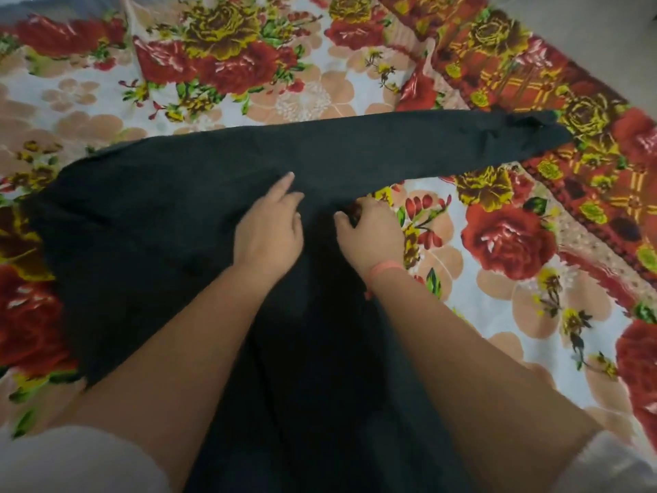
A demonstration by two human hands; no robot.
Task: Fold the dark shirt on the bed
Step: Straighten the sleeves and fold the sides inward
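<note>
Floral bedsheet (320, 97) covers the surface: pale ground printed with red roses, yellow-olive roses, peach blossoms and green leaves. A red-and-orange checked border band (526, 76) runs diagonally along the far right. Beyond it, far right corner, a plain grey area (611, 37), possibly floor.

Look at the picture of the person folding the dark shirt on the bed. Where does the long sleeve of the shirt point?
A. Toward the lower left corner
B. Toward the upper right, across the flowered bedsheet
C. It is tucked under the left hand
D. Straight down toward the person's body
B: the sleeve of the dark shirt stretches out to the upper right over the flowered bedsheet, beyond the right hand.
</note>
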